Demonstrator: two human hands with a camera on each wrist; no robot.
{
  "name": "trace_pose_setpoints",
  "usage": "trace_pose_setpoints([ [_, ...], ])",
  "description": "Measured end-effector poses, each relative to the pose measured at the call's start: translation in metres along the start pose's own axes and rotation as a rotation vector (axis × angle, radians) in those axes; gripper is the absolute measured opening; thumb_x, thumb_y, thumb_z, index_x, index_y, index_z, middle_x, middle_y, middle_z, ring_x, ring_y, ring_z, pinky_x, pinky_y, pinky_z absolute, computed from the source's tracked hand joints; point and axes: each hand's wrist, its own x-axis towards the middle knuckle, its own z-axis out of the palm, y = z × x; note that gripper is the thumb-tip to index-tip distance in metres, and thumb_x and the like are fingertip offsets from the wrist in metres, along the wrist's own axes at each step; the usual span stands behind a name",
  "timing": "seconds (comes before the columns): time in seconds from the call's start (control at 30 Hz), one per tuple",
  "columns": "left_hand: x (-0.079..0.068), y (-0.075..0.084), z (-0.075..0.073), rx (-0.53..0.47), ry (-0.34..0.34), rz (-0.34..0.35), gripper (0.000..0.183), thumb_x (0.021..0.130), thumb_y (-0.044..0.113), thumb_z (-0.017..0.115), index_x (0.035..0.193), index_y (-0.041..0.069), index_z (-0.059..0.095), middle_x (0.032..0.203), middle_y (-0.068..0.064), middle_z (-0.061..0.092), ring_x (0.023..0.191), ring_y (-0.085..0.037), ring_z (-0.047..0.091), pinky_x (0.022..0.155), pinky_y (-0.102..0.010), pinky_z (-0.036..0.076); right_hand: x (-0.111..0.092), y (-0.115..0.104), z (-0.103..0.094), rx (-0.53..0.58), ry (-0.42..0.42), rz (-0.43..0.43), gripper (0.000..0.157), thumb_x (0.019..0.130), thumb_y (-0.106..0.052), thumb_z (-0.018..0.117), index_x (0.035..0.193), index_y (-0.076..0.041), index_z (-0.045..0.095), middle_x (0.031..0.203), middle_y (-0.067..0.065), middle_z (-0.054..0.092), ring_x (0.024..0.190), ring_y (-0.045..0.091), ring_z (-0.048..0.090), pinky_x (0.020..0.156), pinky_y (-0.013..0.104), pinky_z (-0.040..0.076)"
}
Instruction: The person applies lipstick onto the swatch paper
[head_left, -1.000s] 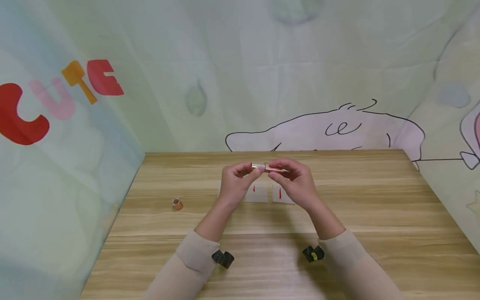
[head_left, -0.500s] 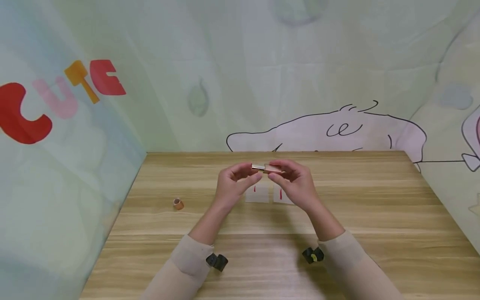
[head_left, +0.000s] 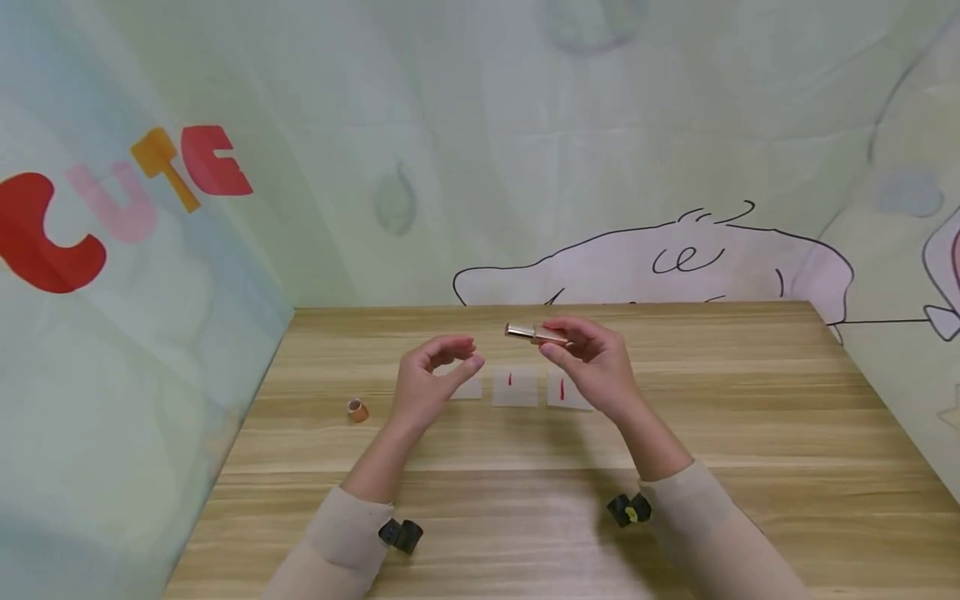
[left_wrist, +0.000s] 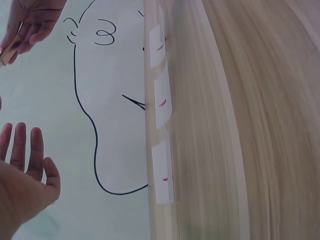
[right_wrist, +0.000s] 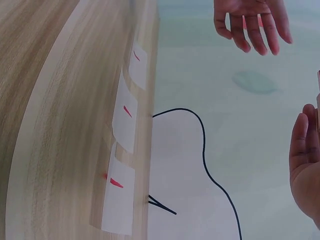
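The table [head_left: 750,433] carries three white paper slips, each with a red mark, in a row just beyond and below the hands. The right slip [head_left: 564,390] lies under the right hand, the middle slip [head_left: 514,387] between the hands, the left slip [head_left: 467,387] beside the left fingertips. The right hand [head_left: 592,362] pinches a lipstick tube [head_left: 534,334] between thumb and fingertips, above the table. The tube's long axis runs roughly level, left to right, its free end pointing toward the left hand. The left hand [head_left: 431,379] holds nothing; its fingers are loosely curled, just left of the tube. A small orange cap [head_left: 357,409] lies on the table, well left of the left hand.
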Motion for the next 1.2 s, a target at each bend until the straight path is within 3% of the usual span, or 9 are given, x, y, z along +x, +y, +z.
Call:
trace_pose_setpoints([
  [0.13, -0.003, -0.003, -0.012, 0.041, 0.029, -0.009, 0.028, 0.088, 0.016, 0.081, 0.114, 0.005, 0.073, 0.109, -0.014, 0.073, 0.102, -0.018, 0.065, 0.095, -0.032, 0.049, 0.000, 0.000, -0.001, 0.006, -0.006, -0.003, 0.029, 0.087, 0.005, 0.075, 0.115, 0.010, 0.067, 0.100, 0.000, 0.076, 0.088, 0.007, 0.071, 0.078, 0.025, 0.059],
  [0.27, -0.007, -0.011, -0.027, 0.082, 0.070, -0.020, 0.029, 0.087, 0.015, 0.082, 0.112, 0.004, 0.074, 0.108, -0.012, 0.074, 0.102, -0.016, 0.066, 0.099, -0.037, 0.048, 0.000, -0.001, -0.002, 0.006, -0.008, -0.004, 0.029, 0.088, 0.006, 0.075, 0.115, 0.010, 0.067, 0.101, 0.001, 0.076, 0.088, 0.009, 0.072, 0.077, 0.025, 0.059],
  [0.4, -0.012, -0.021, -0.047, 0.158, 0.111, -0.048, 0.031, 0.087, 0.021, 0.083, 0.113, 0.005, 0.074, 0.110, -0.010, 0.073, 0.105, -0.016, 0.064, 0.100, -0.035, 0.046, -0.001, -0.002, -0.005, 0.002, -0.007, 0.000, 0.028, 0.088, 0.006, 0.074, 0.115, 0.009, 0.067, 0.102, 0.004, 0.076, 0.088, 0.010, 0.072, 0.077, 0.025, 0.059],
  [0.7, -0.025, -0.042, -0.089, 0.263, 0.194, -0.087, 0.037, 0.088, 0.029, 0.082, 0.116, 0.006, 0.072, 0.114, -0.010, 0.071, 0.105, -0.012, 0.060, 0.095, -0.027, 0.047, -0.001, -0.003, -0.007, 0.006, -0.013, 0.016, 0.029, 0.089, 0.004, 0.074, 0.116, 0.009, 0.066, 0.100, -0.005, 0.075, 0.088, 0.012, 0.072, 0.078, 0.026, 0.059],
  [0.83, -0.033, -0.054, -0.110, 0.247, 0.168, -0.125, 0.043, 0.089, 0.027, 0.081, 0.124, 0.005, 0.068, 0.123, -0.015, 0.067, 0.108, -0.008, 0.057, 0.090, -0.021, 0.050, 0.000, -0.002, -0.007, 0.008, -0.021, 0.018, 0.028, 0.089, 0.005, 0.074, 0.116, 0.010, 0.066, 0.100, -0.007, 0.075, 0.088, 0.011, 0.071, 0.077, 0.026, 0.059],
  [1.0, -0.041, -0.064, -0.128, 0.259, 0.099, -0.149, 0.055, 0.088, 0.023, 0.082, 0.134, 0.002, 0.061, 0.131, -0.017, 0.062, 0.111, -0.003, 0.057, 0.096, -0.022, 0.044, 0.000, -0.001, -0.007, 0.017, -0.019, 0.022, 0.028, 0.088, 0.008, 0.073, 0.116, 0.010, 0.066, 0.100, -0.005, 0.075, 0.087, 0.009, 0.071, 0.076, 0.025, 0.059],
  [1.2, -0.046, -0.077, -0.135, 0.288, 0.000, -0.196, 0.066, 0.083, 0.020, 0.086, 0.139, 0.002, 0.056, 0.137, -0.018, 0.058, 0.119, -0.020, 0.056, 0.091, -0.017, 0.047, 0.000, -0.001, -0.006, 0.013, -0.022, 0.009, 0.028, 0.087, 0.012, 0.071, 0.115, 0.010, 0.066, 0.097, -0.006, 0.074, 0.084, 0.009, 0.070, 0.072, 0.023, 0.058],
])
